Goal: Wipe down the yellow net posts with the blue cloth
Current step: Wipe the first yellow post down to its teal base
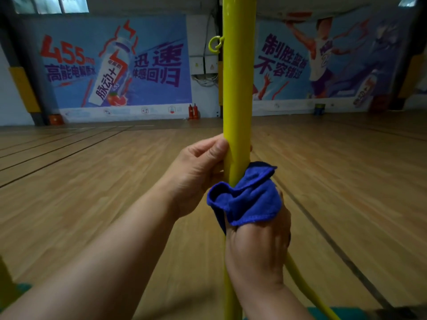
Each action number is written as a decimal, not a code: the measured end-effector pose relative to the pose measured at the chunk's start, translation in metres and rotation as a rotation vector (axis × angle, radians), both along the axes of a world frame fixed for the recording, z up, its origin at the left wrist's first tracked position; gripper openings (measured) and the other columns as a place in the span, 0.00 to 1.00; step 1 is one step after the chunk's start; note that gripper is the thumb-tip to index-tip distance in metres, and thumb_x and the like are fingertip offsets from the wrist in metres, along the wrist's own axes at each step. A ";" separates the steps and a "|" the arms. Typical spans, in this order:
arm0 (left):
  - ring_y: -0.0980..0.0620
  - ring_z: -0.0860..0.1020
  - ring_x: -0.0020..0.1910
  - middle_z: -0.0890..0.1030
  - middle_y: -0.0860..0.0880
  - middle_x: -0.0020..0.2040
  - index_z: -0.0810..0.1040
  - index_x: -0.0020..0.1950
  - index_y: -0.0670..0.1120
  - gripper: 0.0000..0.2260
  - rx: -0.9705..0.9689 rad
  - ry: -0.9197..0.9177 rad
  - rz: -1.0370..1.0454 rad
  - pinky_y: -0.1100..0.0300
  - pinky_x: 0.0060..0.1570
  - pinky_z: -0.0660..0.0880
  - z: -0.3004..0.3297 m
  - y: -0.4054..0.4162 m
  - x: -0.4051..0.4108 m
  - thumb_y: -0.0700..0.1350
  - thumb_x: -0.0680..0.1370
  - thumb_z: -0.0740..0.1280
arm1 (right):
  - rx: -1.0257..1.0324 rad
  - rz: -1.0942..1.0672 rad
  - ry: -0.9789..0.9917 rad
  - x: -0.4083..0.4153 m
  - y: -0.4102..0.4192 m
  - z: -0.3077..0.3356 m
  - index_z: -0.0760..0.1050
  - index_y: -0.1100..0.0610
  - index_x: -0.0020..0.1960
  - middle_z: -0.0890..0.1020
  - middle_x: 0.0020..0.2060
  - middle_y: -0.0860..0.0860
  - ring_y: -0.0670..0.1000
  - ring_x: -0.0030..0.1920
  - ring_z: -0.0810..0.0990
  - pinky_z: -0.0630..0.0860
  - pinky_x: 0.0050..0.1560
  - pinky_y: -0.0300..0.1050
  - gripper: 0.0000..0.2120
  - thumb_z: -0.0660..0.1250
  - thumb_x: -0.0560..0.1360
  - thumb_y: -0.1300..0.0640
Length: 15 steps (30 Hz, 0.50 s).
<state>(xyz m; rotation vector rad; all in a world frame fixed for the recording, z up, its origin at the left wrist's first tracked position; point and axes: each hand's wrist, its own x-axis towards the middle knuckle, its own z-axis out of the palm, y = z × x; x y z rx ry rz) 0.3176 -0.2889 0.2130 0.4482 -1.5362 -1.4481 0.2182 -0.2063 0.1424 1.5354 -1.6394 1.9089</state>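
A yellow net post (pixel 238 88) stands upright straight ahead, running from the top of the view to the bottom. My left hand (pixel 198 172) grips the post at mid height, fingers curled round its far side. Just below it my right hand (pixel 256 241) holds the bunched blue cloth (pixel 247 199) wrapped round the post. A small yellow hook (pixel 216 44) sticks out from the post's left side higher up.
A curved yellow brace (pixel 307 287) slopes down to the right from the post. Wooden sports floor (pixel 92 181) spreads all around. Poster-covered wall (pixel 120 63) at the back, with two red fire extinguishers (pixel 193 111) at its foot.
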 end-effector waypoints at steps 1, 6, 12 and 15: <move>0.44 0.83 0.56 0.83 0.39 0.61 0.79 0.67 0.42 0.29 0.027 0.010 0.010 0.49 0.57 0.80 -0.005 0.000 0.001 0.54 0.69 0.72 | -0.035 0.018 -0.023 0.001 -0.001 0.000 0.70 0.46 0.51 0.69 0.41 0.31 0.26 0.46 0.71 0.63 0.49 0.20 0.14 0.74 0.76 0.59; 0.46 0.83 0.55 0.84 0.39 0.59 0.78 0.67 0.38 0.26 0.093 0.121 0.004 0.51 0.58 0.80 -0.019 0.000 -0.004 0.51 0.73 0.72 | 0.036 0.063 -0.041 -0.003 -0.007 -0.001 0.74 0.47 0.55 0.71 0.44 0.33 0.30 0.45 0.71 0.65 0.48 0.22 0.11 0.74 0.77 0.53; 0.45 0.81 0.55 0.84 0.41 0.57 0.85 0.57 0.44 0.19 0.105 0.161 -0.005 0.47 0.60 0.75 -0.026 -0.008 -0.012 0.49 0.69 0.80 | 0.052 0.107 0.062 -0.009 -0.009 0.038 0.73 0.55 0.68 0.78 0.58 0.48 0.46 0.56 0.77 0.76 0.58 0.43 0.22 0.69 0.77 0.48; 0.49 0.79 0.47 0.83 0.45 0.47 0.85 0.50 0.47 0.24 0.113 0.161 -0.015 0.52 0.47 0.72 -0.026 -0.009 -0.013 0.53 0.58 0.85 | 0.034 0.188 0.035 -0.010 -0.014 0.074 0.71 0.55 0.70 0.77 0.60 0.50 0.49 0.57 0.78 0.78 0.59 0.49 0.24 0.68 0.77 0.47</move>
